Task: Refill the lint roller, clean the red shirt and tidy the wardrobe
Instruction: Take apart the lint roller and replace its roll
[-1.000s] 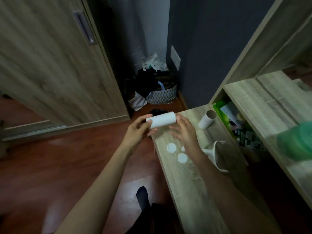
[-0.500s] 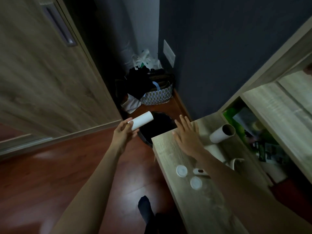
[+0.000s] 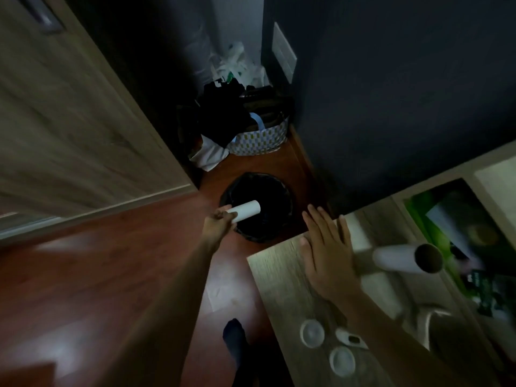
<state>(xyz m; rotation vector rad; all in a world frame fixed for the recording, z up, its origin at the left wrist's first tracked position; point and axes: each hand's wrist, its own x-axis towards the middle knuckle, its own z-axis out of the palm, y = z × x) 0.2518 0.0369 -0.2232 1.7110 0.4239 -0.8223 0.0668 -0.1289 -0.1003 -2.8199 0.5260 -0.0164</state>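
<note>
A round black bin point(image 3: 257, 177) with a dark liner stands on the reddish wood floor point(image 3: 83, 275), near the corner of a light wood counter point(image 3: 279, 275). Farther back, against the dark blue wall point(image 3: 391, 93), sits a patterned basket point(image 3: 259, 141) heaped with dark clothes point(image 3: 223, 113) — white plastic bags point(image 3: 237, 65) behind it, something white and crumpled point(image 3: 209, 159) at its left. A pale switch plate point(image 3: 283, 54) is on the wall above. Green packaging point(image 3: 418, 208) — blurred — fills the open compartment at right.
</note>
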